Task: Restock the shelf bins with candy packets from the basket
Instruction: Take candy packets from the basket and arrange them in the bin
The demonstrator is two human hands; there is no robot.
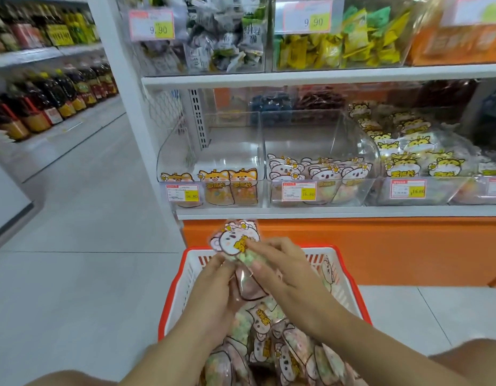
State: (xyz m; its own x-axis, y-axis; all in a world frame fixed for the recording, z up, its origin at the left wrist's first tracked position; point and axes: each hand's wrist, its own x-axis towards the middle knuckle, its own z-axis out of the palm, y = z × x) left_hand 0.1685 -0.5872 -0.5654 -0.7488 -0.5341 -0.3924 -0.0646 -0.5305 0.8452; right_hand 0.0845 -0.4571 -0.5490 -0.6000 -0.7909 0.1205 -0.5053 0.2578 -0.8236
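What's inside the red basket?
The basket holds a pile of pink bear candy packets, pastel sweets showing through. The left hand and right hand hold the raised packet above it. The arms cover part of the pile, and the basket's bottom is hidden.

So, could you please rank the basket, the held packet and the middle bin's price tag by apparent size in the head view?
1. basket
2. held packet
3. price tag, though it sits farther away
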